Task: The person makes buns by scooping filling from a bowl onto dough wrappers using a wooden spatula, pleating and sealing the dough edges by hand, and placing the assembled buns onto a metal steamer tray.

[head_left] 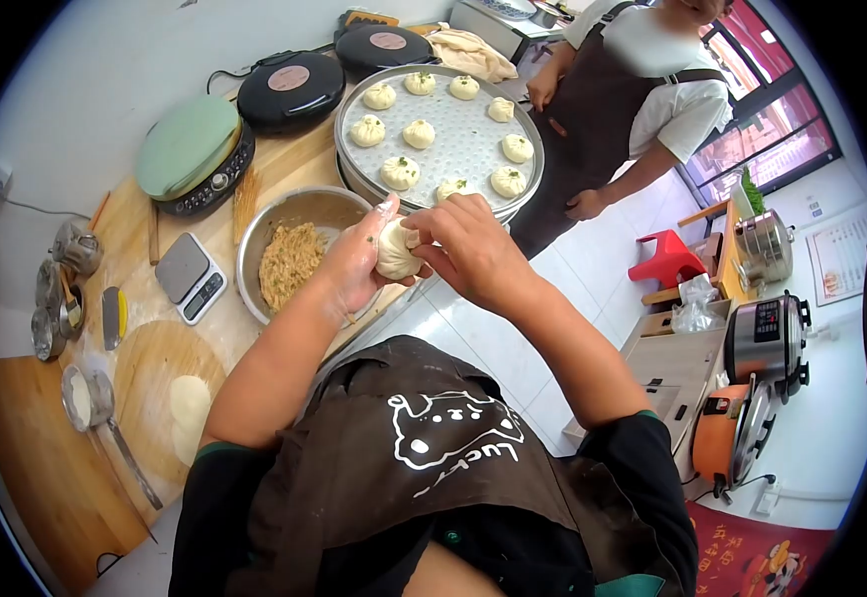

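A pleated dough bun (397, 251) rests in my left hand (356, 257), whose fingers curl around its side. My right hand (468, 244) pinches the bun's top edge with thumb and fingertips. Just beyond my hands is a round perforated steamer tray (453, 129) with several pleated buns on it, some with green bits on top. The metal bowl (250, 239) beside my left forearm holds a minced filling (292, 264). My left forearm hides part of the bowl.
A kitchen scale (192, 277), a floured round board (145, 388) with dough (190, 413) and a green electric griddle (190, 149) occupy the table. Two black griddles (291, 90) stand at the back. Another person in a brown apron (593, 119) stands beyond the tray. A red stool (664, 257) is at right.
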Action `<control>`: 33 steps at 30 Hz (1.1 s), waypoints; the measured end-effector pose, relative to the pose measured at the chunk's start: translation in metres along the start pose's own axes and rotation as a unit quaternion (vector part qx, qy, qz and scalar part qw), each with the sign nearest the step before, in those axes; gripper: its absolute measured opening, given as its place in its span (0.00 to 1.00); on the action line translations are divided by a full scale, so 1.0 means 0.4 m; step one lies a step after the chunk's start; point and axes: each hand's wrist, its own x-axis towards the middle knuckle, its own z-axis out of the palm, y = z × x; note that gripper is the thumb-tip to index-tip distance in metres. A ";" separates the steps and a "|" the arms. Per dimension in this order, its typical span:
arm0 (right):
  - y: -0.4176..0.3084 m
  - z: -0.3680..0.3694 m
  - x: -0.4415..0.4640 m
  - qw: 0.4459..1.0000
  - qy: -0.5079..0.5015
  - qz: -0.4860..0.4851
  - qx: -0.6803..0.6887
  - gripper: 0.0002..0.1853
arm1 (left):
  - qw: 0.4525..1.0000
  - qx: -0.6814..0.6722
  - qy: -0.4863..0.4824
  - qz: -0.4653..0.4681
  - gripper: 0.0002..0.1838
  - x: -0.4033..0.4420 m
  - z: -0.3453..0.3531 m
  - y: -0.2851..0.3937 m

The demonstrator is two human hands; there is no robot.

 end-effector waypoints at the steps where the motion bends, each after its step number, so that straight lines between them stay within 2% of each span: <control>1: -0.001 -0.002 0.002 1.000 -0.004 -0.004 -0.011 0.13 | 1.000 0.004 -0.008 0.001 0.29 -0.001 0.000 0.001; 9: -0.007 0.017 0.002 0.999 0.023 -0.017 -0.042 0.12 | 1.000 -0.021 -0.006 -0.008 0.27 -0.006 -0.003 -0.011; 12: -0.011 0.037 -0.003 0.998 0.056 -0.002 -0.040 0.11 | 0.995 -0.096 0.016 -0.004 0.25 -0.024 0.000 -0.018; 13: -0.002 0.042 -0.016 0.999 0.015 0.013 -0.039 0.18 | 0.996 -0.086 0.014 -0.002 0.27 -0.025 -0.024 -0.027; 16: -0.046 0.062 -0.015 0.993 0.022 0.104 0.048 0.35 | 0.994 -0.107 -0.016 0.004 0.29 -0.036 -0.060 -0.044; 17: -0.048 0.068 -0.022 0.991 -0.042 0.109 0.063 0.48 | 0.995 -0.097 -0.003 0.002 0.33 -0.048 -0.067 -0.043; 18: -0.049 0.092 -0.029 0.994 -0.022 0.081 0.063 0.46 | 0.994 -0.108 -0.018 0.006 0.33 -0.060 -0.061 -0.041; 20: -0.048 0.127 -0.047 0.985 -0.090 0.120 0.083 0.46 | 0.990 -0.130 -0.047 0.016 0.35 -0.081 -0.051 -0.042; 21: -0.049 0.142 -0.044 0.984 -0.070 0.126 0.104 0.41 | 0.994 -0.106 -0.027 0.011 0.37 -0.086 -0.055 -0.043; 24: -0.013 0.149 -0.044 0.938 -0.067 0.240 0.240 0.38 | 0.994 -0.105 -0.035 0.017 0.39 -0.099 -0.035 -0.038; 27: 0.134 0.114 -0.010 0.909 -0.021 0.344 0.235 0.33 | 0.999 -0.039 -0.003 -0.005 0.42 -0.092 -0.063 -0.055; 29: 0.338 0.150 -0.011 0.893 0.047 0.370 0.251 0.33 | 1.000 -0.020 0.001 0.002 0.42 -0.085 -0.067 -0.068; 30: 0.388 0.111 0.024 0.912 0.035 0.368 0.179 0.34 | 1.000 -0.013 0.008 0.008 0.42 -0.083 -0.065 -0.074; 31: 0.471 0.116 0.038 0.905 0.031 0.393 0.159 0.35 | 1.000 -0.006 0.014 0.015 0.42 -0.080 -0.058 -0.078; 32: 0.582 0.145 0.042 0.926 0.043 0.357 0.113 0.35 | 1.000 0.001 0.019 0.021 0.42 -0.076 -0.045 -0.082; 33: 0.644 0.148 0.063 0.923 0.025 0.370 0.101 0.35 | 0.999 0.003 0.039 0.029 0.42 -0.071 -0.028 -0.085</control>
